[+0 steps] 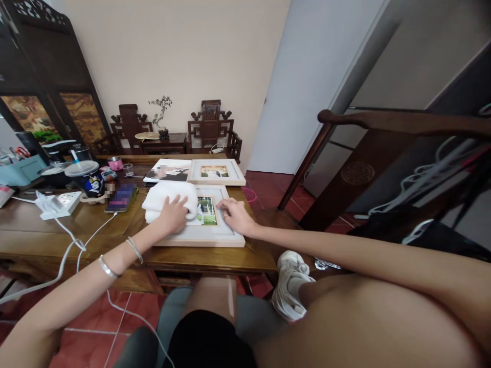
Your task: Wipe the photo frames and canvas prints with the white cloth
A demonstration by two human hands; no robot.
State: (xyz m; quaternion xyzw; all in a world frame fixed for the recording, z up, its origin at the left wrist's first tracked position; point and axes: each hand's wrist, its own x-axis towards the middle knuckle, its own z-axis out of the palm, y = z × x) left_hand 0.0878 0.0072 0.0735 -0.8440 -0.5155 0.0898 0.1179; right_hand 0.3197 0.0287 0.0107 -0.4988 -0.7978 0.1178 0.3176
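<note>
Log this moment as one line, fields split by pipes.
left hand: on white towel | right hand: on near picture frame | far picture frame: lying flat behind

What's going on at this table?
A person's left hand is on a white cloth that covers the left part of a framed picture lying flat on the wooden table. The right hand is at the frame's right side. Another framed picture lies just behind it.
</note>
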